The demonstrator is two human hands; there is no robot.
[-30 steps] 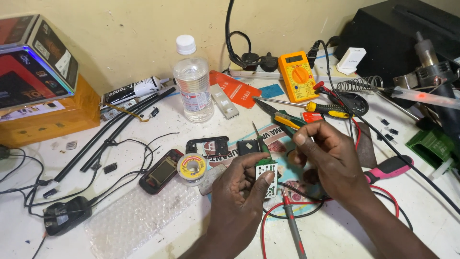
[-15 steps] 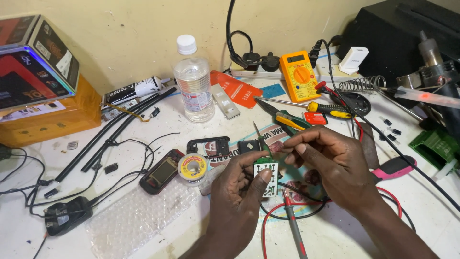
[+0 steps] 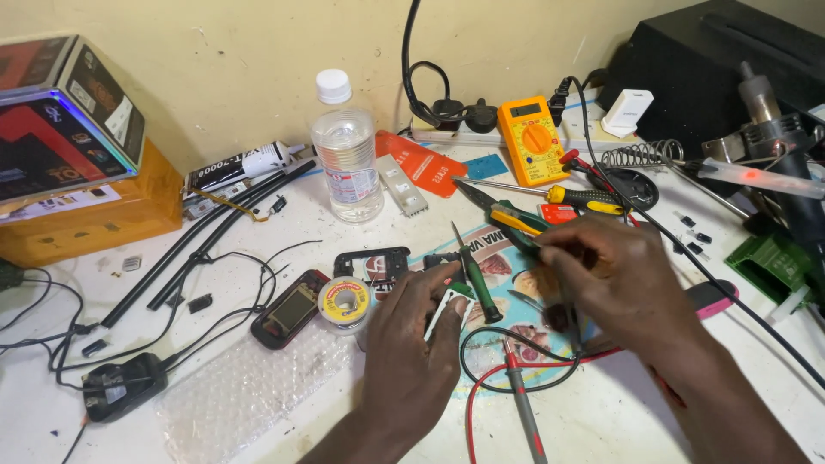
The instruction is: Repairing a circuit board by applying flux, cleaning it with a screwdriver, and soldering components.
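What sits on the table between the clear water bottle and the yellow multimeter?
In the head view, between the water bottle and the multimeter lie a small grey ridged strip and an orange-red card.

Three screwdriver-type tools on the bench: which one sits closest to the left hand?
The green-handled screwdriver, tip pointing away, lying right beside the left hand near its fingertips. The yellow-handled screwdriver and the green-and-yellow tool lie farther back, toward the multimeter.

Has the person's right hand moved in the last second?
Yes. The right hand has dropped slightly and drawn in towards the left hand, judged against the orange multimeter.
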